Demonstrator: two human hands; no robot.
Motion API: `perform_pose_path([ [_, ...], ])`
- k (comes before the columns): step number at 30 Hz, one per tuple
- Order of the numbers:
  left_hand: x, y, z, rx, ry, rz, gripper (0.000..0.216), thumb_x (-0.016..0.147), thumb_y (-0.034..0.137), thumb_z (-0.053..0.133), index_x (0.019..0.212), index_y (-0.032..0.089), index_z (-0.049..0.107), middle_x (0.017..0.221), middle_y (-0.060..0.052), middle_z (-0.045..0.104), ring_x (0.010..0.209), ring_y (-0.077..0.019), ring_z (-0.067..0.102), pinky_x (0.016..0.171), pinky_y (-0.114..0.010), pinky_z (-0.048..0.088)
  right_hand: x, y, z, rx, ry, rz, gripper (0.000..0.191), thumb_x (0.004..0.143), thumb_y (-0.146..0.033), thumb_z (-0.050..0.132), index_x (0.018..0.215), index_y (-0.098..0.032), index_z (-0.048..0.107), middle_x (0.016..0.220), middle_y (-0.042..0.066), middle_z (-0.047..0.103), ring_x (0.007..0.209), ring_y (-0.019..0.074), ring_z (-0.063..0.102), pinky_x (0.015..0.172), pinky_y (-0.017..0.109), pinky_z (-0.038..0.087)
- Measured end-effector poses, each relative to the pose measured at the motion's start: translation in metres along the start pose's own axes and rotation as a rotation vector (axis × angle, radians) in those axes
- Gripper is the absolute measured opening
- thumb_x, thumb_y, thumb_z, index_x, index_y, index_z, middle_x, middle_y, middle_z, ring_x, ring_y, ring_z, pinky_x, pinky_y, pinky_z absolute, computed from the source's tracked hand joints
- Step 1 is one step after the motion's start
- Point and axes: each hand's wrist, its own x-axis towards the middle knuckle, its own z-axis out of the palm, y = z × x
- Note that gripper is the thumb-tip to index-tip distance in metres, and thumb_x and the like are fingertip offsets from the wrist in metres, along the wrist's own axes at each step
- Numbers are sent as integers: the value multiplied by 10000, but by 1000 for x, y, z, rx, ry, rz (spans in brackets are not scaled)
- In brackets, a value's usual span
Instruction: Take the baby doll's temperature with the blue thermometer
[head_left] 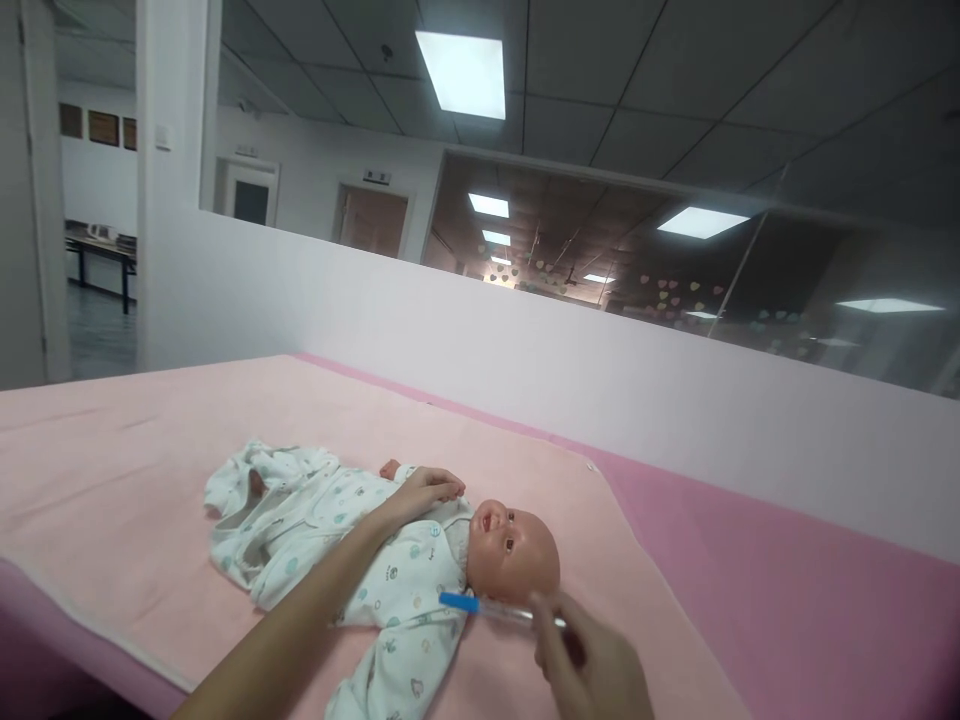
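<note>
A baby doll lies on its back in a white printed sleepsuit, its head toward the right. My left hand rests on the doll's upper chest by the collar, fingers stretched out together; the fingertips' underside is hidden. Between the fingers of my right hand is a slim clear stick with a blue end. The blue end points left, over the doll's near shoulder, and the stick passes just in front of the head. Its exact kind is unclear, and the right hand is slightly blurred.
A pale pink sheet covers the table under the doll, with a brighter pink surface showing at the right. Behind the table runs a low white wall topped by a window. An open doorway stands at the left.
</note>
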Motion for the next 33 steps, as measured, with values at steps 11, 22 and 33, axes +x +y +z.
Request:
perform_pose_path([
  [11,-4,5,2,8,0,23,226,714,330,588,768,133,685,703,-56,649,700,-168,567,652,-274,426,128,-63,-72,737,67,-133,522,758,-429,539,373,-223,252,333,-80,214,321,59,236,383,237,217],
  [22,-6,9,4,-24,-1,27,231,695,347,622,758,134,684,740,-64,663,700,-166,570,661,-273,417,167,-23,13,736,-250,76,505,756,-446,534,426,-232,217,354,-99,200,314,42,218,359,220,182],
  [33,-2,1,-2,8,-1,-33,219,689,316,630,779,129,701,718,-47,661,727,-159,572,695,-257,418,165,-8,-20,844,-151,171,466,762,-311,572,406,-193,296,360,-81,238,326,36,242,347,203,187],
])
